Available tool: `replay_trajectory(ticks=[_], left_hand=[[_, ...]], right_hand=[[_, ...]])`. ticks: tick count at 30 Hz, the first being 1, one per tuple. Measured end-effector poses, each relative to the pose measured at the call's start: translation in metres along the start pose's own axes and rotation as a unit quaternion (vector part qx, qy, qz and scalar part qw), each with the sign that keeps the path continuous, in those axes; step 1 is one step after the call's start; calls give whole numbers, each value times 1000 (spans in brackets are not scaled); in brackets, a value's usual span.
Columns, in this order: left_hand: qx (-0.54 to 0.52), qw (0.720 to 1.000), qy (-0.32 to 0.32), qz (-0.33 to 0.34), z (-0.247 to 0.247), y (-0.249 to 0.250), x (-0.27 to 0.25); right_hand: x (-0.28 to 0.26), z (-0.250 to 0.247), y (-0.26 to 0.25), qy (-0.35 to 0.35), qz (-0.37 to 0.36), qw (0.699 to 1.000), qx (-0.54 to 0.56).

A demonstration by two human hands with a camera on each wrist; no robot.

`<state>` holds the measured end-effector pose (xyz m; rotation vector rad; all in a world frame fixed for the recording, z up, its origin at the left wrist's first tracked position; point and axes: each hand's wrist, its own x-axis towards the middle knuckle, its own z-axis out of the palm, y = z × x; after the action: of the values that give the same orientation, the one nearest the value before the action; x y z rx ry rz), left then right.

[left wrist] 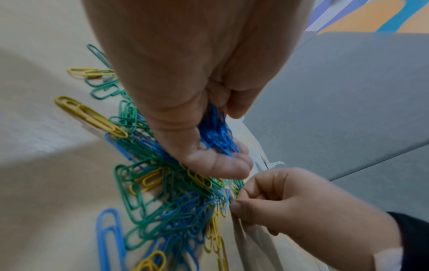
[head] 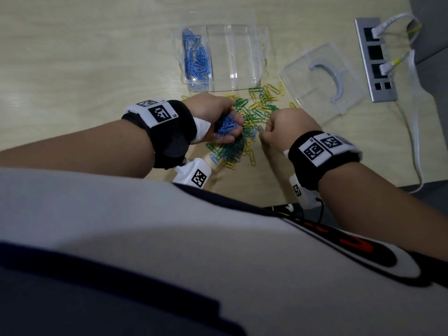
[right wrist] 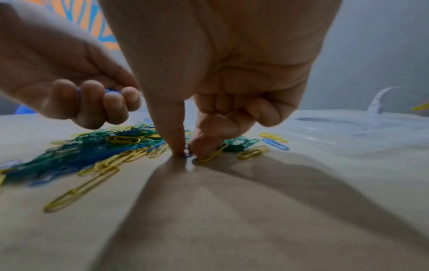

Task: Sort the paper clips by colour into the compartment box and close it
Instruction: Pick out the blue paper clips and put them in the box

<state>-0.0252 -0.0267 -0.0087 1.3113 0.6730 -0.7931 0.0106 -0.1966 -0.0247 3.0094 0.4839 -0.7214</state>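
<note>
- Right hand (right wrist: 209,77): thumb and forefinger pinch one blue clip (right wrist: 187,153) flat on the table (right wrist: 232,220), centre of the right wrist view; its long axis is too small to read.
- Left hand (head: 213,117), just left of it in the head view, cups a blue bundle (head: 226,127).
- Mixed pile (head: 244,132) lies between the hands.
- Compartment box (head: 232,57), upper centre: blue clips in its left compartment; the others look empty.
- Lid (head: 322,81) lies apart at its right, the box still open.

1. A blue paper clip (right wrist: 187,153) is pinched against the table (right wrist: 232,210) by the thumb and forefinger of the right hand (right wrist: 209,73).
2. A bunch of blue clips (right wrist: 109,90) is held in the curled left hand (right wrist: 69,82).
3. A mixed pile of clips (right wrist: 92,150) is spread beneath the left hand.
4. A clear lid (right wrist: 359,128) is seen at right.
</note>
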Motion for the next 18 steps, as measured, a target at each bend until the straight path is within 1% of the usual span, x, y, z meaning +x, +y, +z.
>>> replay_trajectory(ticks=[4,7,10,12,13,15,18], left_hand=[[12,1000,2,3,0,0,1],[13,1000,-1,1,0,-1,2],[7,1000,-5,3,2,0,3],[-12,1000,5,10,5,1,3],[-22,1000,15,13,5,1,2],[-23,999,24,14,5,1,2],[-2,1000,7,5,1,0,3]], right_hand=[[-2,-3,-1,9,4,1000,11],[-4,-11,1,40,-13,998,51],[-7,-19,-5,82,-97,985,115],[-9,-22,-15,81,-144,975,151],[-9,-22,-18,73,-151,973,162],[-7,-20,-21,65,-141,970,187],[-2,-17,-13,69,-107,965,228]])
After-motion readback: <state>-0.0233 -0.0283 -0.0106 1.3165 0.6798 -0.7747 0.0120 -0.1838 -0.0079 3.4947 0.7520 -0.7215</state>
